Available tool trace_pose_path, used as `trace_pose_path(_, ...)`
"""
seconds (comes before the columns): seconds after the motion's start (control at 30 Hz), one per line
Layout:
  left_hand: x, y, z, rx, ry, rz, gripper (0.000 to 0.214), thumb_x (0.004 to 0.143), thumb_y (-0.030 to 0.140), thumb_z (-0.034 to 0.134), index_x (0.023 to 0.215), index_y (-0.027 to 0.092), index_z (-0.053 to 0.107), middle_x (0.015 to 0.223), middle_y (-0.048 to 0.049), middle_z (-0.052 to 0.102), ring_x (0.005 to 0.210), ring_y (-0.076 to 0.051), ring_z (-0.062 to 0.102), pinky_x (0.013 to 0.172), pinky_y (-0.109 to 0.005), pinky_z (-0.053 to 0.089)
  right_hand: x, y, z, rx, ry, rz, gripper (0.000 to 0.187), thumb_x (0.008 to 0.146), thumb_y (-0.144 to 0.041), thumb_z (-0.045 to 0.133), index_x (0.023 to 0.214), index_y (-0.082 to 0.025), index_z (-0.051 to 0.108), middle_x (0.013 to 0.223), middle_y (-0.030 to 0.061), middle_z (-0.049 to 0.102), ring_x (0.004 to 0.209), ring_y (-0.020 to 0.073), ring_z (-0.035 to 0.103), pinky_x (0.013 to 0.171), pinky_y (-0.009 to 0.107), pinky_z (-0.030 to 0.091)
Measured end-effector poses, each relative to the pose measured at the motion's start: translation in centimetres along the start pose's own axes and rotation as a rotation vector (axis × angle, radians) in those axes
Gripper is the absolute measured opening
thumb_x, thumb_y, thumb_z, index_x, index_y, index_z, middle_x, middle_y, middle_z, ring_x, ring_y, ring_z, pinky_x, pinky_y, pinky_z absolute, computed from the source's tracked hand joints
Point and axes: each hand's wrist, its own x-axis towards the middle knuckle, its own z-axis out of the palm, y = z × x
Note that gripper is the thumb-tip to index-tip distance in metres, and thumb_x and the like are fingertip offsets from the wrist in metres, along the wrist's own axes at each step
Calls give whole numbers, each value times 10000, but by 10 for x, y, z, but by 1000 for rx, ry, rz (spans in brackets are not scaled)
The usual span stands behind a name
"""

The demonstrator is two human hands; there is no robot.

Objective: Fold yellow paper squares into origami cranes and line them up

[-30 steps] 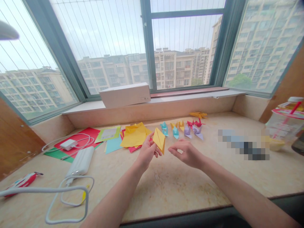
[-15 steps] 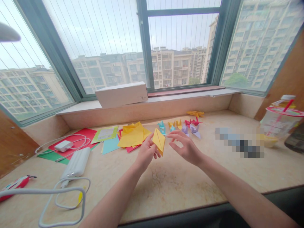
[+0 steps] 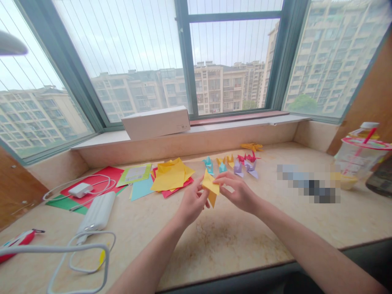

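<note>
A folded piece of yellow origami paper (image 3: 211,185) is held above the tabletop, one flap spread out to the right and a point hanging down. My left hand (image 3: 193,200) pinches its left side, thumb in front. On the other side my right hand (image 3: 235,190) grips the right edge of the flap between thumb and fingers. Just behind the hands stand several small folded paper cranes: blue ones (image 3: 208,164), purple ones (image 3: 250,167), red ones (image 3: 249,157) and yellow ones (image 3: 229,160).
Yellow paper sheets (image 3: 171,175) lie left of the hands, beside a light blue sheet (image 3: 142,189). Further left are a white power bank (image 3: 98,210), a charger (image 3: 80,190) and cables. A plastic cup (image 3: 352,159) with a straw stands at right. A white box (image 3: 157,123) rests on the sill.
My right hand has moved left and taken hold of the yellow paper. The paper, a narrow diamond before, now has a flap opened to the right.
</note>
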Motion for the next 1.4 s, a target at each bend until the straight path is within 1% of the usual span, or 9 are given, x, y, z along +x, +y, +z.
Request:
trace_pose_path(0.2, -1, 0, 0, -44, 13, -5, 653, 877, 412, 602, 1442, 154, 401, 970, -102, 701, 473, -75, 543, 392, -179, 410, 1, -1, 0, 35, 21, 20, 206, 961, -291, 531, 1068, -188, 674, 1069, 117, 683, 990, 226, 653, 869, 377, 542)
trace_pose_path(0.37, -4, 7, 2, -140, -12, 6, 701, 860, 409, 641, 1468, 210, 356, 1063, -116, 693, 515, -85, 579, 411, -183, 430, 0, -2, 0, 70, 105, 138, 330, 959, -395, 524, 1214, -200, 600, 1086, 121, 690, 900, 222, 668, 592, 273, 563)
trace_pose_path(0.43, -4, 7, 2, -148, -27, 21, 693, 875, 398, 626, 1477, 219, 332, 1107, -126, 679, 549, -95, 602, 430, -189, 451, -1, -4, -1, 84, 141, 122, 311, 952, -387, 541, 1201, -212, 601, 1100, 112, 679, 900, 213, 662, 630, 286, 572)
trace_pose_path(0.57, -4, 3, 3, -147, -13, 42, 693, 900, 373, 589, 1500, 231, 273, 1105, -125, 673, 617, -122, 645, 469, -203, 489, -1, -7, -4, 80, 128, -35, 203, 964, -272, 526, 1099, -252, 677, 1170, 98, 607, 1061, 223, 611, 890, 396, 545)
trace_pose_path(0.7, -3, 4, 4, -160, -7, 48, 688, 907, 339, 571, 1507, 244, 250, 1106, -128, 672, 652, -143, 671, 479, -214, 507, -3, -7, -2, 133, 55, -111, 228, 945, -184, 538, 1059, -275, 713, 1238, 95, 522, 950, 185, 616, 794, 363, 573)
trace_pose_path(0.83, -5, 7, 5, -196, -24, 36, 726, 914, 323, 561, 1526, 275, 175, 1166, -138, 653, 679, -153, 685, 491, -226, 522, -2, -6, 0, 123, 79, -113, 241, 929, -152, 550, 1042, -275, 724, 1230, 92, 518, 974, 192, 605, 812, 372, 569)
trace_pose_path(1.13, -2, 5, 6, -165, 26, 68, 471, 935, 345, 509, 1375, 176, 496, 1038, -110, 671, 759, -177, 660, 543, -258, 561, -1, -7, -1, 32, 122, -80, 218, 920, -171, 565, 1052, -253, 719, 1151, 96, 583, 987, 207, 635, 853, 376, 557)
trace_pose_path(1.27, 0, 2, 5, -118, 87, 128, 417, 932, 358, 526, 1308, 183, 575, 1192, -113, 640, 934, -206, 646, 713, -303, 585, -1, -3, -1, 3, 129, -89, 209, 922, -184, 572, 1077, -237, 702, 1114, 98, 616, 1077, 227, 610, 942, 408, 513)
trace_pose_path(1.4, 0, 0, 3, -54, 106, 158, 384, 938, 366, 529, 1260, 174, 613, 1179, -113, 655, 1019, -225, 627, 835, -338, 554, -1, -2, -3, 2, 121, -64, 201, 951, -214, 544, 1085, -240, 691, 1076, 89, 646, 1033, 219, 619, 910, 395, 512)
